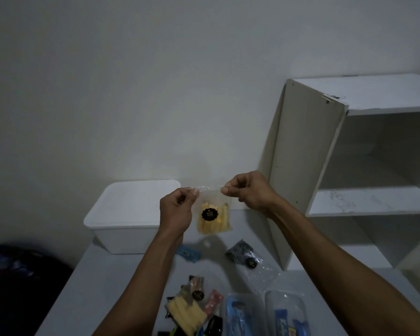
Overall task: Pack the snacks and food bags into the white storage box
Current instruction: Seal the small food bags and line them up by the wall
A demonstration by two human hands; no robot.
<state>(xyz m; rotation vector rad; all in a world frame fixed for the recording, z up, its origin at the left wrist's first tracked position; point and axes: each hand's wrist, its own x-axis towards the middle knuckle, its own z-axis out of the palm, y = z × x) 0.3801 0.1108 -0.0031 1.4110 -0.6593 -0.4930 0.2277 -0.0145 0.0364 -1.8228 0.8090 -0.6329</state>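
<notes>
both hands hold one clear snack bag of yellow sticks in the air above the white table. the left hand pinches the top left corner, the right hand the top right corner, the seal stretched between them. the white storage box, lid on, sits behind and to the left, apart from the bag. more snack packets lie on the table nearer the person, beside a white shelf unit.
</notes>
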